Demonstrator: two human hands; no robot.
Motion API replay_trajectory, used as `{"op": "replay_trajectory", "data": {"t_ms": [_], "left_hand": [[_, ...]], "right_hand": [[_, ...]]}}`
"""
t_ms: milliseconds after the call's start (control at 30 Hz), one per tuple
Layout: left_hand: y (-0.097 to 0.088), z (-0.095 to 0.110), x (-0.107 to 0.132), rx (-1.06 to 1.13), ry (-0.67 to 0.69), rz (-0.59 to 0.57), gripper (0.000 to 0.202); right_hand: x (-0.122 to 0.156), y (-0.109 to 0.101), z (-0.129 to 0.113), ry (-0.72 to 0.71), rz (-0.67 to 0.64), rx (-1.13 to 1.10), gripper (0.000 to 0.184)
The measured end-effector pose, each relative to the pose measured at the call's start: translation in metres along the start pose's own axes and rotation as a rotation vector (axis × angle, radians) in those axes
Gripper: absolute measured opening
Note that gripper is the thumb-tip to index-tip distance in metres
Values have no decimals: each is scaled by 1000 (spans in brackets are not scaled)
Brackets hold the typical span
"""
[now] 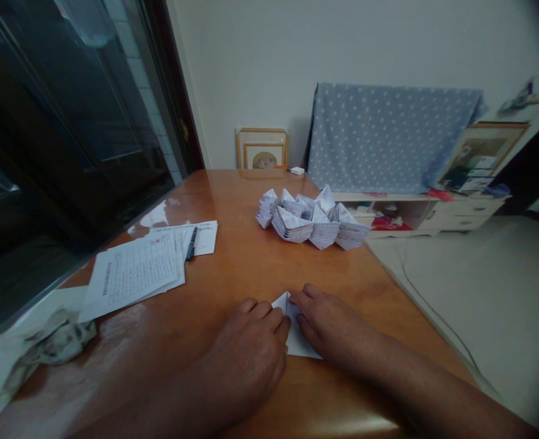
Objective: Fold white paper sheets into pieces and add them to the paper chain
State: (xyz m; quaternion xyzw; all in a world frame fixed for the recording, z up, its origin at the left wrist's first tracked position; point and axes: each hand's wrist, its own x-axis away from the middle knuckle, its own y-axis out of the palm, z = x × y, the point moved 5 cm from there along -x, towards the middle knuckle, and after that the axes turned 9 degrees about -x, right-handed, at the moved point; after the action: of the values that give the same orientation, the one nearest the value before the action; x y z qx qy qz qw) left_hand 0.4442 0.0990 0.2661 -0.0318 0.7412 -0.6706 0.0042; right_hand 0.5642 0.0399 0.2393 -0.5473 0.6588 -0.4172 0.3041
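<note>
A small folded white paper (293, 332) lies on the wooden table (233, 274) near its front edge. My left hand (251, 353) rests on the paper's left side, fingers curled and pressed down on it. My right hand (328, 329) presses the paper's right side with fingers laid close together. Most of the paper is hidden under both hands; only a pointed tip and a strip between them show.
A heap of folded paper shapes (310, 222) sits farther back on the table. Printed sheets (136, 271) with a black pen (191, 244) lie to the left, a crumpled cloth (52, 344) at the near left. A dark window runs along the left; the table's right edge drops to the floor.
</note>
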Motion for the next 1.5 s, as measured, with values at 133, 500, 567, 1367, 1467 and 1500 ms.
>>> {"op": "replay_trajectory", "data": {"t_ms": [133, 500, 567, 1367, 1467, 1500], "left_hand": [[-3, 0, 1, -1, -10, -26, 28], [-2, 0, 3, -3, -12, -67, 31], [-5, 0, 4, 8, -10, -79, 31], [-7, 1, 1, 8, -31, 66, 19], [-1, -1, -1, 6, -47, 82, 18], [1, -2, -2, 8, -53, 84, 18]], "right_hand": [[0, 3, -3, -41, 2, 2, 34], [-12, 12, 0, -13, 12, 93, 23], [-12, 10, 0, 6, 11, 88, 25], [-25, 0, 27, 162, 178, -212, 15], [-29, 3, 24, 182, 166, -139, 20], [-29, 3, 22, 175, 166, -123, 20]]}}
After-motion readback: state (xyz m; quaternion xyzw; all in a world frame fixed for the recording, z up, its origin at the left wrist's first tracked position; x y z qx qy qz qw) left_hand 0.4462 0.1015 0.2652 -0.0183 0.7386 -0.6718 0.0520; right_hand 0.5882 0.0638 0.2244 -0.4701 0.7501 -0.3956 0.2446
